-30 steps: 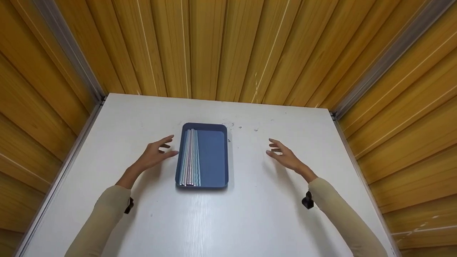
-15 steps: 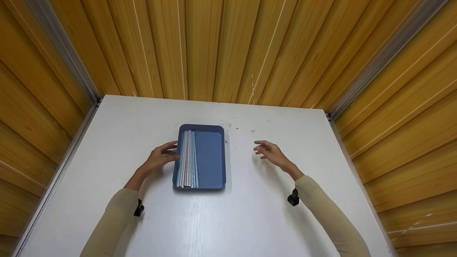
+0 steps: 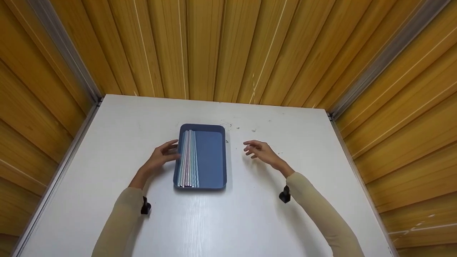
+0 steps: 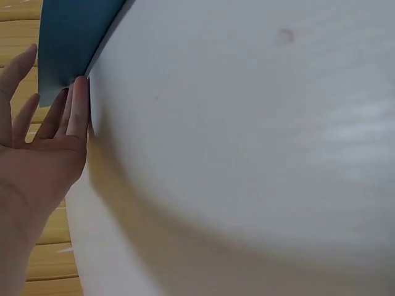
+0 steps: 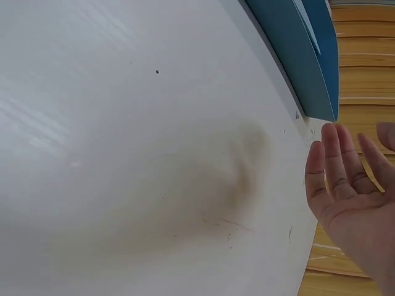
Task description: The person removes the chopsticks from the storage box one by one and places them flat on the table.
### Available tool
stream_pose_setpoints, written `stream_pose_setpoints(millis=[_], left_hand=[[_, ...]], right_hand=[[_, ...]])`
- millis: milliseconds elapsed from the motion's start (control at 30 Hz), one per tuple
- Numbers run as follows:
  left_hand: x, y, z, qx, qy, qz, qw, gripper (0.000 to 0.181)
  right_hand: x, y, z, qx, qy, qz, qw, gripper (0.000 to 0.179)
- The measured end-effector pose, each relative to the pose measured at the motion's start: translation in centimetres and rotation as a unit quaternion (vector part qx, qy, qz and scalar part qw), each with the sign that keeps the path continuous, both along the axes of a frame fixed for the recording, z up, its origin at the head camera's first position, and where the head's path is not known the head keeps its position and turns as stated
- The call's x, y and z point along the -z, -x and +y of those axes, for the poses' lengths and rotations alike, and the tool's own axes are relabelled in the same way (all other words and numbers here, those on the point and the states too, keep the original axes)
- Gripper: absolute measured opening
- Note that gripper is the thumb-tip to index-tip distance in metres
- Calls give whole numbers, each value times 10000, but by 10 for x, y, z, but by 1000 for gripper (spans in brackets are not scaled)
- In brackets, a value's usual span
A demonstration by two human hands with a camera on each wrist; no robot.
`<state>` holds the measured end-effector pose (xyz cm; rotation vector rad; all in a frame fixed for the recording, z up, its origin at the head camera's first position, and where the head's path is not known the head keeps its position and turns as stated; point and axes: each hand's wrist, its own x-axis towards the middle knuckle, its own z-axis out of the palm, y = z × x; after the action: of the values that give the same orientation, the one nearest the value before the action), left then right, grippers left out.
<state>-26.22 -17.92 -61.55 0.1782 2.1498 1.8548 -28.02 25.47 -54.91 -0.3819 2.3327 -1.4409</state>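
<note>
A blue rectangular tray [image 3: 211, 160] lies on the white table, long side pointing away from me. Along its left side lies a row of several slim pastel sticks [image 3: 187, 160], possibly chopsticks, with shiny near ends. My left hand [image 3: 156, 159] is at the tray's left wall, thumb tip at the rim. In the left wrist view, extended fingers [image 4: 79, 114] touch the outer wall [image 4: 74, 37]. My right hand [image 3: 264, 153] hovers right of the tray, apart from it, holding nothing. Its fingers are loosely bent in the right wrist view, near the tray's corner [image 5: 318, 92].
The white table [image 3: 214, 225] has small dark marks behind and right of the tray. Wood-patterned panels [image 3: 203, 50] stand at the back and both sides, joined by grey metal posts [image 3: 68, 50].
My left hand has moved right and come against the tray's left wall. The right hand has moved left, closer to the tray. The sticks keep their place inside it.
</note>
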Motion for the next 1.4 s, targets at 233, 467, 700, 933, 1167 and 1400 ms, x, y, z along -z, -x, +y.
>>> stream_pose_setpoints(millis=[233,467,700,933,1167,1400], left_hand=[[5,8,-6,81,-578,-147,9982,79],[10,9,-6,130,-590,-309,9977,77],[13,9,-7,-48,-485,-397,9980,74],[15,5,-6,-70,-493,-419,9979,72],[16,7,-5,-81,-597,-357,9975,69],[15,6,-4,17,-528,-256,9983,68]], right_hand=[[0,5,-16,-150,15,99,9998,40],[-3,11,-30,-164,179,5,9997,38],[-8,23,-46,-109,430,-107,9990,37],[-13,31,-65,-246,314,-193,9990,35],[-15,36,-83,-508,277,-130,9982,34],[-11,32,-107,-696,-32,-131,9975,37]])
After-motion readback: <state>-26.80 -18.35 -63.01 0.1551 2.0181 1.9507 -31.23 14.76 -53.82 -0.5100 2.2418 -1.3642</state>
